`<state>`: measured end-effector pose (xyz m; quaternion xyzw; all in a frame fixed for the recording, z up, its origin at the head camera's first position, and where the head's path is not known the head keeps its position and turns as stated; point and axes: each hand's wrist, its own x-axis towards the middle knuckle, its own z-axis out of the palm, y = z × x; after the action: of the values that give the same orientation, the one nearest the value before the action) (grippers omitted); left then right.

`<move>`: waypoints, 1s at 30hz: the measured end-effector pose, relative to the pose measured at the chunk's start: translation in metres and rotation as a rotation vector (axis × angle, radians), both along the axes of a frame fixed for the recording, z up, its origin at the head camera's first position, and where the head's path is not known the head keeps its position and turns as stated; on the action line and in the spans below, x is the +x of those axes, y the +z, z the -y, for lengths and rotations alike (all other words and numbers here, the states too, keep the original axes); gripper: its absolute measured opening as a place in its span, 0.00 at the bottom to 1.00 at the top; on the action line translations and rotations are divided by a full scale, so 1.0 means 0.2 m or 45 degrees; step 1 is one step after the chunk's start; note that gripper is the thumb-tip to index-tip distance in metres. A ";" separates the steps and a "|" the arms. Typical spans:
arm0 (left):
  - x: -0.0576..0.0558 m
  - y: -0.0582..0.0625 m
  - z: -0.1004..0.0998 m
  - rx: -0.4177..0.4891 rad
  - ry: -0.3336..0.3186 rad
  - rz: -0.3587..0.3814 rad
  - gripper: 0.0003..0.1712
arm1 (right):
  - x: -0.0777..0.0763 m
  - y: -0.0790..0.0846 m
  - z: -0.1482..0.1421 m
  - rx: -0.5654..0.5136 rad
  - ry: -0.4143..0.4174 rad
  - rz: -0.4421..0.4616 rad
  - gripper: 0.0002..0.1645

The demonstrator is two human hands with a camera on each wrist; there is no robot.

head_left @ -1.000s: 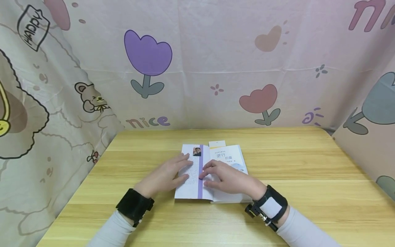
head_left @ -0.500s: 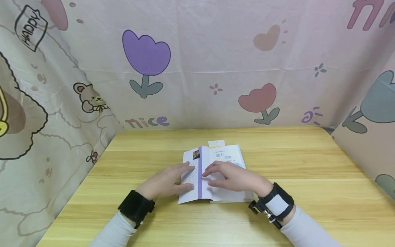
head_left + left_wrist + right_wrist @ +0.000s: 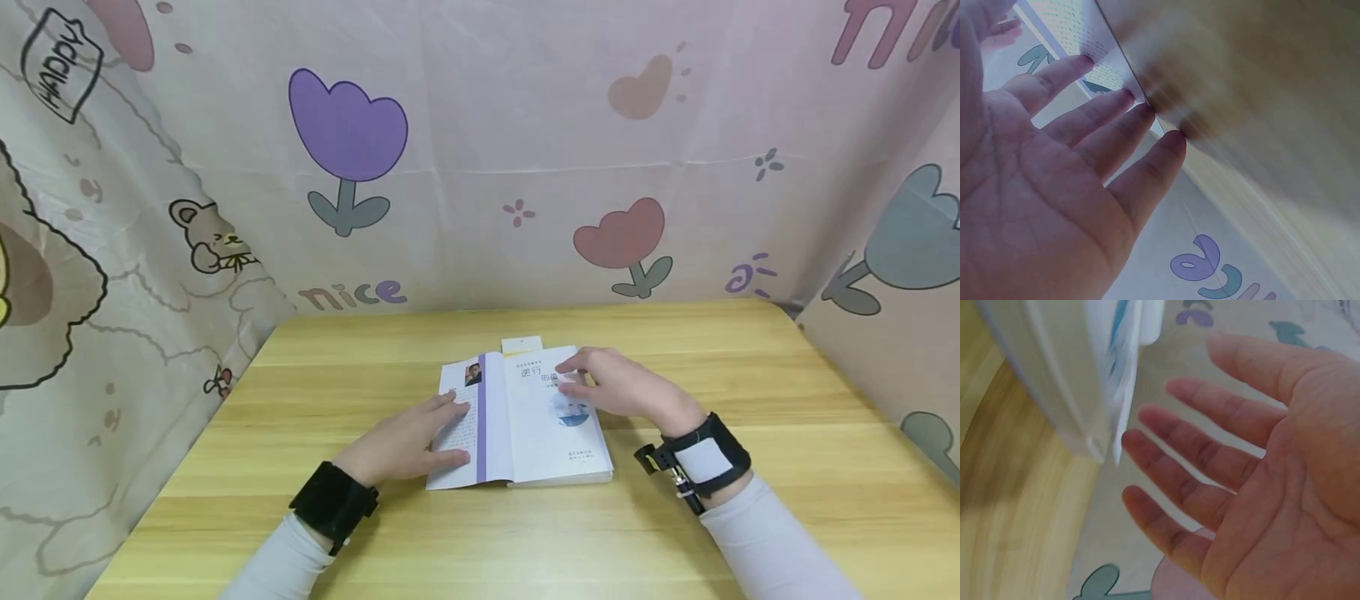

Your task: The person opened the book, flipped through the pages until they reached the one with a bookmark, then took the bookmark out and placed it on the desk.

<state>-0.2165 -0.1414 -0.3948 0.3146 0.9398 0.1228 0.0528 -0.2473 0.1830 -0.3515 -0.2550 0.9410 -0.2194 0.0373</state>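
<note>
On one table (image 3: 480, 546) lies one open book (image 3: 534, 437), two hands (image 3: 405, 440) (image 3: 628, 385) at it, fingers extended, gripping nothing.

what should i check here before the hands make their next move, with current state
1. Book lying open on the table: ok, both sides face up.
2. Left hand on the left page: ok, fingertips at its outer part.
3. Right hand holding a sheet: not ok, its fingers are spread and pinch nothing.
4. Right page fully in sight: not ok, right fingertips cover some of its upper part in the head view.
5. White card tucked inside the book: cannot tell, only its end shows past the top edge.
</note>
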 end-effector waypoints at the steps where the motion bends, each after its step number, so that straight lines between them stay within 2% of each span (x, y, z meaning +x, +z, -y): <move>1: 0.00 0.00 0.00 -0.002 -0.001 -0.005 0.44 | -0.01 0.00 -0.02 0.012 -0.023 0.004 0.24; 7: -0.01 -0.01 -0.01 -0.027 -0.004 -0.032 0.44 | -0.05 -0.02 -0.07 0.035 -0.109 0.030 0.24; 14: -0.02 -0.02 -0.01 -0.042 0.006 -0.050 0.44 | -0.07 -0.02 -0.11 0.031 -0.349 -0.002 0.19; 16: -0.02 -0.02 -0.01 -0.046 0.012 -0.051 0.44 | -0.07 -0.02 -0.11 0.028 -0.390 -0.006 0.18; 23: -0.01 -0.02 -0.02 -0.062 0.035 -0.054 0.44 | -0.08 -0.05 -0.10 -0.004 -0.385 0.102 0.18; 30: -0.01 -0.03 -0.02 -0.071 0.036 -0.060 0.44 | -0.08 -0.07 -0.09 -0.013 -0.385 0.108 0.14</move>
<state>-0.2177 -0.1379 -0.4001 0.3026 0.9481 0.0900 0.0376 -0.2630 0.2018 -0.3647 -0.1010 0.9651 -0.2379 0.0421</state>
